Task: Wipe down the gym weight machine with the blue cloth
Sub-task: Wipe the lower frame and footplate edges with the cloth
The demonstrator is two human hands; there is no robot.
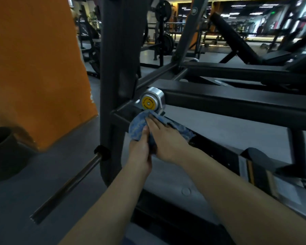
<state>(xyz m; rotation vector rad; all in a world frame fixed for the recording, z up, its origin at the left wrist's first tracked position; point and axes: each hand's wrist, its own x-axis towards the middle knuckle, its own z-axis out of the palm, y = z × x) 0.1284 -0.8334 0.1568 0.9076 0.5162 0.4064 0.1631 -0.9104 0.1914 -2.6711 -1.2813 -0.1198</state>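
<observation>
My left hand [140,149] and right hand [166,138] cover the middle of the blue cloth [137,125], so I cannot see how it is folded beneath my fingers or where it meets the frame. My left fingers are tucked out of sight under the cloth. The gym weight machine [237,103] runs off the top and right edges. The print on the yellow disc [148,103] is too small to read. The black bin [2,149] is cut by the left edge. The far room is blurred.
</observation>
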